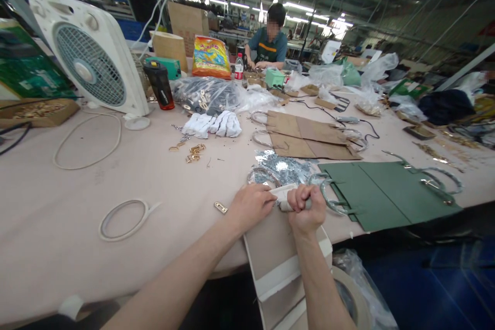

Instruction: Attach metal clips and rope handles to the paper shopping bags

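Observation:
My right hand [307, 207] is wrapped round a tool with a thick whitish handle [285, 206]. The tool's tip is too small and blurred to tell its kind. My left hand [253, 206] has its fingers bent together on the upper end of a pale bag panel [266, 250], close to the tool's tip. That panel, taupe with white edges, hangs over the table's front edge. Behind my hands a plastic-wrapped bag handle [266, 174] curves up. A small gold metal fitting [220, 208] lies left of my left hand.
Green bag panels [379, 191] lie right, brown ones [309, 136] beyond. A tape roll [124, 220], gold hardware [195, 153] and white bundles [212, 125] sit left. A white fan [91, 62] and dark bottle [159, 85] stand behind. A person [268, 44] works across the table.

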Available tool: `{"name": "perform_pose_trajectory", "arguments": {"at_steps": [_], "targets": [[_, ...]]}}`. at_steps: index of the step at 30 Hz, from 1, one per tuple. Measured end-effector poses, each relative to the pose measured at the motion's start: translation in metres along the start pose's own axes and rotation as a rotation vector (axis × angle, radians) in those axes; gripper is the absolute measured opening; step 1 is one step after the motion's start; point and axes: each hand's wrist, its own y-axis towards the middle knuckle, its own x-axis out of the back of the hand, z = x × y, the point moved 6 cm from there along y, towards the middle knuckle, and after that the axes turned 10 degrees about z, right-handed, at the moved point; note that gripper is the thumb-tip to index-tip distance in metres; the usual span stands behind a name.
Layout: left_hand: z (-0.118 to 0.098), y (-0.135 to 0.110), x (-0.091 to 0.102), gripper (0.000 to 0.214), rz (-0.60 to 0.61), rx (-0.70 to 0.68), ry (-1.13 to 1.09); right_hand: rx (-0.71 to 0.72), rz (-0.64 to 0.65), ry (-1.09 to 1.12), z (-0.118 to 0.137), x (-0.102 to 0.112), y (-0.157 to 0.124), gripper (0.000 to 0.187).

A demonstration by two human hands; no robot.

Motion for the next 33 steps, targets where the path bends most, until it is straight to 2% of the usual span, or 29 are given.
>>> {"name": "perform_pose_trajectory", "arguments": {"at_steps": [11, 17, 24, 29, 33], "targets": [[0.018, -0.004, -0.010, 0.021, -0.119, -0.094, -0.150, 0.091, 0.051, -0.025, -0.004, -0.007, -0.005, 0.037], [0.020, -0.004, -0.013, 0.019, -0.123, -0.085, -0.156, 0.077, 0.028, 0.010, -0.007, -0.003, -0.003, 0.040], [0.020, -0.003, -0.012, 0.014, -0.090, -0.067, -0.134, 0.117, 0.082, -0.043, -0.008, -0.012, -0.004, 0.035], [0.017, -0.003, -0.009, 0.012, -0.059, -0.064, -0.103, 0.079, 0.111, -0.145, -0.011, -0.019, 0.002, 0.036], [0.014, -0.005, -0.006, 0.014, -0.047, -0.079, -0.103, -0.041, 0.186, -0.410, -0.020, -0.029, 0.009, 0.043]]}}
